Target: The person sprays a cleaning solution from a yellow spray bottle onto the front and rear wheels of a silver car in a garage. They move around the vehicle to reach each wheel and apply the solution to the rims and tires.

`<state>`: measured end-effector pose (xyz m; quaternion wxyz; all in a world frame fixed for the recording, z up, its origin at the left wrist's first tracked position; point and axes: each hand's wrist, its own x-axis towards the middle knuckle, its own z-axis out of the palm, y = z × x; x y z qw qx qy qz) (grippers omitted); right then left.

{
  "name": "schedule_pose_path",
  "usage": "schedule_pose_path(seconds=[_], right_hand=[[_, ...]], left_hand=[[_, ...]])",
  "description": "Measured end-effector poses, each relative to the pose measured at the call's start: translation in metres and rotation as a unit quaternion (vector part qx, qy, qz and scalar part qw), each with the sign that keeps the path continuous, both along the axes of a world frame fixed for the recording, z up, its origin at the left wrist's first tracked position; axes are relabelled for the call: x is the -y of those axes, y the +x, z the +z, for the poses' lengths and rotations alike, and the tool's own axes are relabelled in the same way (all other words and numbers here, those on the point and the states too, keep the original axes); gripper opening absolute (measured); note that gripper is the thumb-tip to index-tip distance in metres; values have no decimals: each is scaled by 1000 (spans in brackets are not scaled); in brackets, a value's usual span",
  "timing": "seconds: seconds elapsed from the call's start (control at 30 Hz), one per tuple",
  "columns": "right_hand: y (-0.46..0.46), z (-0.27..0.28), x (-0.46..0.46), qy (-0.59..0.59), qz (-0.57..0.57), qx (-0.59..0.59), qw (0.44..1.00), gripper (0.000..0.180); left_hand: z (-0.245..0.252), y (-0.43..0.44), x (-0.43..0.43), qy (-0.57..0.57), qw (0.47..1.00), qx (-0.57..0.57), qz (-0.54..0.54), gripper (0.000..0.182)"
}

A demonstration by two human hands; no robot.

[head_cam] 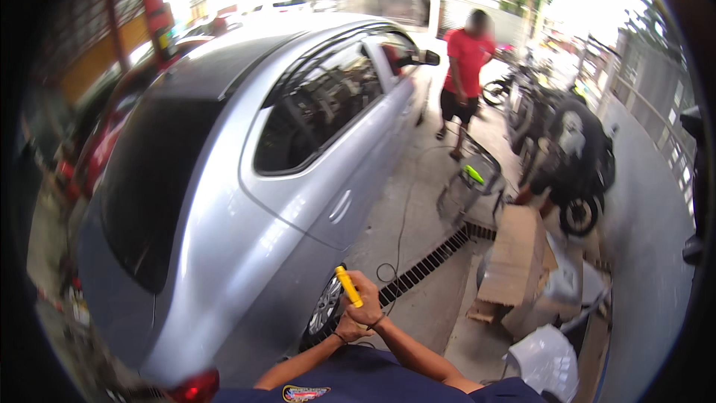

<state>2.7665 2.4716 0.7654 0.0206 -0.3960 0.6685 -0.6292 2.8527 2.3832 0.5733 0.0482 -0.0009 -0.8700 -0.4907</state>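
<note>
My right hand (366, 298) is closed around a yellow cylindrical tool (349, 286), its exact kind unclear, tilted up to the left. Just below it and close against it is my left hand (352, 329); its fingers are partly hidden, and whether it holds anything cannot be told. Both hands are in front of my torso, beside the rear wheel (326, 303) of a silver car (268, 229). The car's rear door handle (340, 206) and dark side window (321, 112) lie farther forward.
A floor drain grate (428, 260) and a thin cable (404, 218) cross the floor. To the right are a cardboard box (510, 260), car body panels (545, 361) and parked motorcycles (520, 106). One person (470, 61) stands ahead; another (579, 129) bends behind the box.
</note>
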Motion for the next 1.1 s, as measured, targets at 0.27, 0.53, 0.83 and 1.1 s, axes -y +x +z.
schedule_pose_path(seconds=[0.27,0.53,0.83,1.1], right_hand=[[17,-5,-50,13,-121,-48,991,48],[-4,6,-183,21,-188,4,982,50],[-8,17,-289,34,-197,-19,980,49],[-17,29,-282,7,-154,17,988,50]], left_hand=[[-23,8,-41,153,977,7,-146,63],[-4,-31,-170,90,977,15,-193,70],[-32,-49,-282,471,839,119,-247,66],[2,-30,-251,54,988,-27,-140,93]])
